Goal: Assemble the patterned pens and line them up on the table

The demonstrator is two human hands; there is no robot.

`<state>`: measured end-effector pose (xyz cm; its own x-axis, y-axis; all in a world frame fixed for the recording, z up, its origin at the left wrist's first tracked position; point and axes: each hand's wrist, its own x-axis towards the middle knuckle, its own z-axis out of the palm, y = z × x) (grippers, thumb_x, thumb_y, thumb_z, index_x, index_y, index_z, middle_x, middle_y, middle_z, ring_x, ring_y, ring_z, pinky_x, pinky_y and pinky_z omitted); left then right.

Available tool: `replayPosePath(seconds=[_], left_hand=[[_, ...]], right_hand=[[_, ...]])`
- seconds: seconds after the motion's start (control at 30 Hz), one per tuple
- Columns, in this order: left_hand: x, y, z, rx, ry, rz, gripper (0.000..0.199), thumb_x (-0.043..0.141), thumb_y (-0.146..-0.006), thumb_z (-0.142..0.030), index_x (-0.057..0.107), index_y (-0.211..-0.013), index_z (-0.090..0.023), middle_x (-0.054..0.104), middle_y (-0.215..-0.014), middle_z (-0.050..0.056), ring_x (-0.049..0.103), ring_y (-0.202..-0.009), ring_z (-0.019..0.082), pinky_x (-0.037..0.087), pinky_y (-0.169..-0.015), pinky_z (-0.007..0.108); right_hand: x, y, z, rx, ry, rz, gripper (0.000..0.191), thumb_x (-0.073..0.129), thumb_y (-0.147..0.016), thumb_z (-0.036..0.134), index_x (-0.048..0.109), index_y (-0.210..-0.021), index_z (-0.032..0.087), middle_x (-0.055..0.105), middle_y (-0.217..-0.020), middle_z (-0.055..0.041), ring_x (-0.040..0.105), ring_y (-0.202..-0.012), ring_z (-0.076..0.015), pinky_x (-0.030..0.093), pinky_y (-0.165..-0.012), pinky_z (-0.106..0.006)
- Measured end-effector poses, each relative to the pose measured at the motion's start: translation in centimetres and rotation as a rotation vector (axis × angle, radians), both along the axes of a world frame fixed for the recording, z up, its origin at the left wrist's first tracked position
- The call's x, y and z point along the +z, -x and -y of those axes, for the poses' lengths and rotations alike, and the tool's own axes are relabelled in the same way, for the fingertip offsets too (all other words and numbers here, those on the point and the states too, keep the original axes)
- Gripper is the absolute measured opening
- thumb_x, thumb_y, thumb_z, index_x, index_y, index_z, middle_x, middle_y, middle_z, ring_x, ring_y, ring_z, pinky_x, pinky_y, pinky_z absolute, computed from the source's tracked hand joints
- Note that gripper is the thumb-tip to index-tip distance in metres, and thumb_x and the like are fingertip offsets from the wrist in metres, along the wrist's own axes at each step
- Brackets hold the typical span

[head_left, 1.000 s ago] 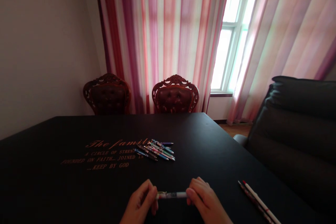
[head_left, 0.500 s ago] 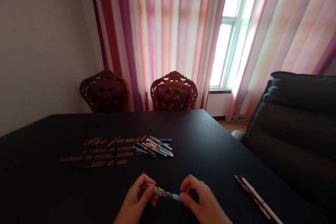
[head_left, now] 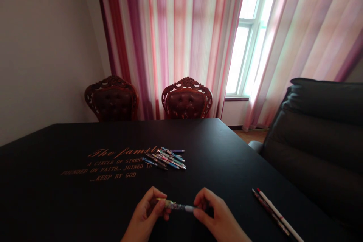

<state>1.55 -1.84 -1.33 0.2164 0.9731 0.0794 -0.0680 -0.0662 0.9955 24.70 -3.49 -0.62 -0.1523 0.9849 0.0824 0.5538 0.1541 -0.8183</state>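
Between my two hands a patterned pen [head_left: 179,207] lies nearly level above the black table, its pale grip end pointing right. My left hand [head_left: 149,208] is closed around the clip end, thumb and fingers pinching it. The tip end is pinched between the thumb and fingertips of my right hand [head_left: 211,208], which hide the very point. Beyond my hands, a loose pile of pens [head_left: 167,159] in several colours rests on the table. To the right of my right hand lie a white pen with a red end [head_left: 276,211] and a dark patterned pen [head_left: 268,208], side by side.
Gold lettering [head_left: 113,164] is printed on the black table [head_left: 70,136]. Two carved wooden chairs [head_left: 187,100] stand at the far edge. A dark leather armchair [head_left: 320,132] is close along the right side. Striped curtains [head_left: 181,38] hang behind.
In my left hand the clip end of the pen shows slightly more above the thumb. Both hands stay on the pen in almost the same place; the view has shifted a little.
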Motion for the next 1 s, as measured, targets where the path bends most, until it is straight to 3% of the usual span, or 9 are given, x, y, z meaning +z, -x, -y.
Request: replayPosePath(seconds=[0.07, 0.53, 0.6, 0.9, 1.0], left_hand=[[0.16, -0.04, 0.05, 0.009, 0.000, -0.009, 0.030, 0.066, -0.082, -0.048, 0.060, -0.085, -0.019, 0.067, -0.069, -0.001, 0.060, -0.065, 0.015, 0.045, -0.065, 0.026], [0.11, 0.01, -0.04, 0.023, 0.012, -0.021, 0.035, 0.066, -0.079, -0.053, 0.060, -0.084, -0.020, 0.066, -0.068, -0.001, 0.059, -0.066, 0.017, 0.044, -0.067, 0.027], [0.23, -0.04, -0.05, 0.034, 0.021, -0.019, 0.036, 0.067, -0.077, -0.055, 0.061, -0.084, -0.020, 0.066, -0.067, -0.001, 0.059, -0.065, 0.017, 0.044, -0.066, 0.027], [0.43, -0.07, -0.19, 0.040, 0.012, -0.030, 0.040, 0.067, -0.075, -0.059, 0.062, -0.083, -0.020, 0.066, -0.064, -0.001, 0.060, -0.065, 0.017, 0.046, -0.066, 0.027], [0.45, -0.06, -0.13, 0.051, 0.004, -0.029, 0.040, 0.067, -0.075, -0.059, 0.062, -0.083, -0.020, 0.066, -0.065, -0.001, 0.060, -0.064, 0.017, 0.046, -0.065, 0.027]], right_hand=[[-0.04, -0.02, -0.02, 0.017, 0.013, -0.018, 0.018, 0.057, -0.087, 0.037, 0.066, -0.092, 0.022, 0.067, -0.082, 0.0002, 0.059, -0.082, -0.0186, 0.041, -0.076, -0.028], [0.25, 0.03, -0.30, 0.058, 0.050, -0.081, 0.018, 0.059, -0.085, 0.035, 0.067, -0.082, 0.019, 0.068, -0.077, -0.0011, 0.061, -0.077, -0.0180, 0.043, -0.073, -0.027], [0.21, -0.01, -0.30, 0.047, 0.037, -0.088, 0.018, 0.062, -0.082, 0.035, 0.066, -0.089, 0.020, 0.069, -0.082, -0.0016, 0.061, -0.080, -0.0185, 0.043, -0.074, -0.027], [0.49, 0.06, -0.35, 0.074, 0.070, -0.092, 0.025, 0.051, -0.088, 0.038, 0.068, -0.086, 0.019, 0.068, -0.072, -0.0008, 0.061, -0.074, -0.0178, 0.043, -0.072, -0.027], [0.68, -0.03, -0.31, 0.027, 0.060, -0.078, 0.013, 0.060, -0.081, 0.030, 0.067, -0.082, 0.020, 0.067, -0.077, -0.0007, 0.060, -0.078, -0.0186, 0.043, -0.074, -0.027]])
